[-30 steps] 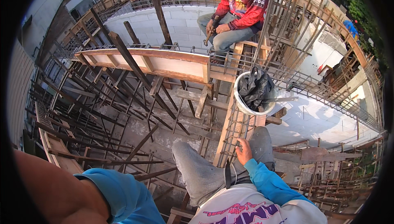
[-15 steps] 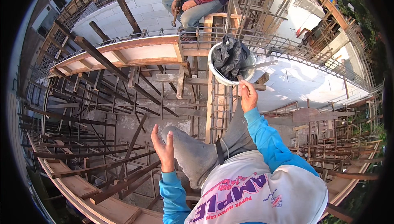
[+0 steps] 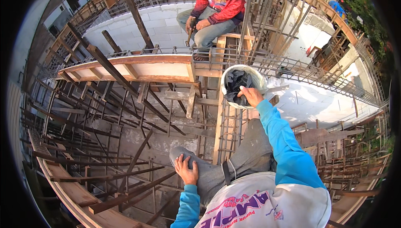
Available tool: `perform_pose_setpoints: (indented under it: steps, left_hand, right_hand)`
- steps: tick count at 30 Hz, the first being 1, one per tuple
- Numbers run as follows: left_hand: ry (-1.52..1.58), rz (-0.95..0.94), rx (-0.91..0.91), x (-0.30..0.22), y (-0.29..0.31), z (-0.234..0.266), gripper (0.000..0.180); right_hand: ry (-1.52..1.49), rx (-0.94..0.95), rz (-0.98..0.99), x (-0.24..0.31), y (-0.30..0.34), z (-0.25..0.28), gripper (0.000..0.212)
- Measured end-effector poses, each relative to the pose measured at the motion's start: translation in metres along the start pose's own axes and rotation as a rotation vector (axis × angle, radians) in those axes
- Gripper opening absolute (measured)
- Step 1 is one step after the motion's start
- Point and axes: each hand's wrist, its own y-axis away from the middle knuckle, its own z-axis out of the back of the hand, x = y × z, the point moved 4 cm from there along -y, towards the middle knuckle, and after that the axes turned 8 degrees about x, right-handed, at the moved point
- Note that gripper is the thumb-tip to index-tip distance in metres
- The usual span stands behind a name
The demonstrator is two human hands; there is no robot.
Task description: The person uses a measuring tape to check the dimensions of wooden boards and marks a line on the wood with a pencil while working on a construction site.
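Note:
A whitish bucket (image 3: 259, 76) stands ahead of me on the rebar cage, with a crumpled black plastic bag (image 3: 237, 79) inside it. Over the bucket's near rim reaches my right hand (image 3: 250, 96), its fingers curled at the bag's near side; some fingertips are hidden there. My left hand (image 3: 186, 170) lies on my bent left knee (image 3: 200, 173), fingers spread, holding nothing. A flat strip (image 3: 276, 89) juts out to the right beside the bucket.
Across from me a person in a red jacket (image 3: 234, 11) sits holding a hammer (image 3: 189, 37). The rebar cage (image 3: 232, 134) runs beneath me. Curved wooden formwork (image 3: 138, 67), slanting props (image 3: 110, 67) and a drop to a lower floor (image 3: 138, 130) lie left. A white block wall (image 3: 309, 92) stands right.
My right hand has moved from the bucket's rim into its mouth, and the bag sits lower. My left hand has come down onto my knee. The view has shifted.

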Motion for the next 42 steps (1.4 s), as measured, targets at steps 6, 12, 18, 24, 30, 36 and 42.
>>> perform_pose_setpoints:
  steps: [6,12,18,24,30,36,42]
  left_hand:
    - [-0.017,0.007,0.016,-0.004,-0.003,-0.004,0.03]
    - [-0.022,-0.006,-0.001,-0.001,0.0,-0.002,0.03]
    - [-0.028,-0.024,0.006,-0.006,-0.004,-0.007,0.031]
    - [-0.037,-0.019,-0.004,0.006,-0.002,-0.006,0.031]
    - [-0.034,-0.028,0.009,0.0,-0.003,-0.006,0.031]
    - [-0.035,-0.035,0.005,0.005,-0.002,-0.006,0.03]
    - [-0.04,-0.027,0.008,0.005,-0.003,-0.007,0.029]
  right_hand:
    - [-0.11,-0.291,-0.041,-0.07,-0.013,0.007,0.026]
    - [0.223,0.101,-0.086,-0.033,-0.025,-0.011,0.023]
    - [0.28,-0.102,0.194,-0.067,-0.046,-0.039,0.029]
    - [0.474,0.082,0.079,-0.033,-0.064,-0.042,0.039]
    - [0.533,-0.002,-0.125,-0.075,-0.068,-0.056,0.024]
    - [0.632,0.083,-0.129,-0.085,-0.08,-0.059,0.018]
    - [0.56,0.073,-0.145,-0.089,-0.089,-0.051,0.021]
